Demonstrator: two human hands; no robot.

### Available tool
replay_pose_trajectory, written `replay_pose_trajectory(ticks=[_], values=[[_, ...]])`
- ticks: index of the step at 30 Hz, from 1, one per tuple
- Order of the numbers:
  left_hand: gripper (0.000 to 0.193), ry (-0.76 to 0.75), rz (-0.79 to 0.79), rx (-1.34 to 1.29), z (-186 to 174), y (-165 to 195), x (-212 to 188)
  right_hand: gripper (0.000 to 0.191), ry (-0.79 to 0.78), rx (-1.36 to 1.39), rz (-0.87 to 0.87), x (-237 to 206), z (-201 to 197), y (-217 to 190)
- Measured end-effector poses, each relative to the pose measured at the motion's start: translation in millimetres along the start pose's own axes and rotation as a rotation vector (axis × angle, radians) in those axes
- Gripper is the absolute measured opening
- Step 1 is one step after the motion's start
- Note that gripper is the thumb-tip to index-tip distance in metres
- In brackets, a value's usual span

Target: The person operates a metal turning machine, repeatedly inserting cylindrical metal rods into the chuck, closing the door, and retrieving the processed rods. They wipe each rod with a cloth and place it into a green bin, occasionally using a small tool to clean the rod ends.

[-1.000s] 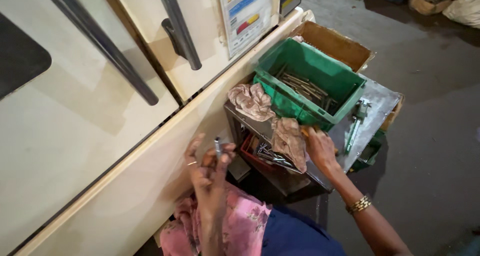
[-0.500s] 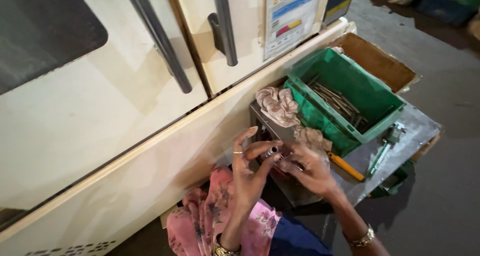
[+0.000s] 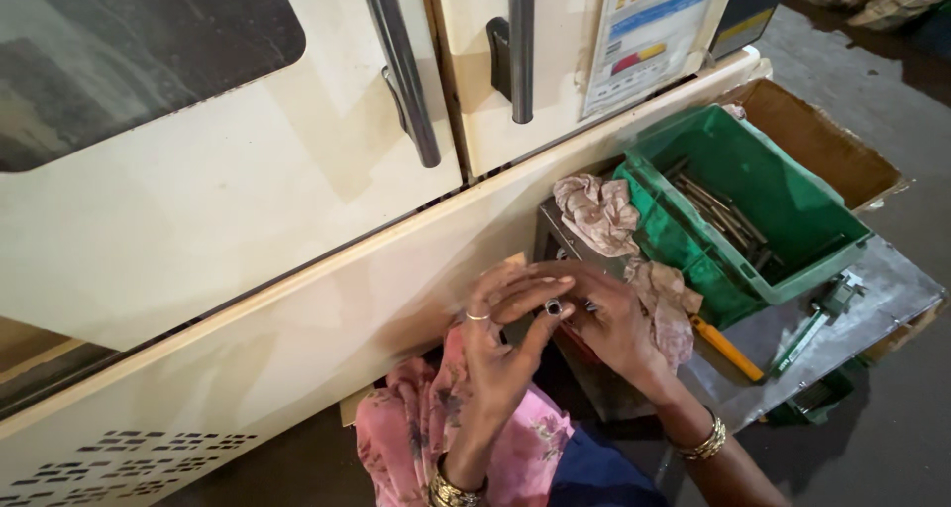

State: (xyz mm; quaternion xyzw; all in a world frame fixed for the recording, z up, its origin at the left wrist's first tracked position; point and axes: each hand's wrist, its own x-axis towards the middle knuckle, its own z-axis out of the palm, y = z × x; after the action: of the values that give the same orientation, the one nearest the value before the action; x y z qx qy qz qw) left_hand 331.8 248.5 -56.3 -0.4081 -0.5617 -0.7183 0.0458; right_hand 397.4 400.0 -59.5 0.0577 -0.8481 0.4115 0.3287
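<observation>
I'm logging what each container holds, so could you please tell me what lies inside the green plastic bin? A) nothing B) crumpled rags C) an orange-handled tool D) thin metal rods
D: the green plastic bin holds a loose bundle of thin metal rods on its floor.

A small dark metal part (image 3: 553,308), dully shiny, sits pinched between the fingertips of both hands. Just right of the grip lies crumpled, matt beige cloth (image 3: 598,213); beyond it a smooth green plastic crate (image 3: 792,232). Behind the grip stand glossy cream-painted metal machine doors (image 3: 248,200).
</observation>
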Motion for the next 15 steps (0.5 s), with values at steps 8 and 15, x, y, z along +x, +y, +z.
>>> replay_pose_trajectory(ticks=[8,15], values=[[0.064,0.111,-0.084,-0.067,-3,2,0,0.033,-0.071,0.092,0.031,5,11,0],[0.063,0.195,-0.166,-0.134,-4,7,0,0.032,-0.183,0.163,0.251,3,18,0]])
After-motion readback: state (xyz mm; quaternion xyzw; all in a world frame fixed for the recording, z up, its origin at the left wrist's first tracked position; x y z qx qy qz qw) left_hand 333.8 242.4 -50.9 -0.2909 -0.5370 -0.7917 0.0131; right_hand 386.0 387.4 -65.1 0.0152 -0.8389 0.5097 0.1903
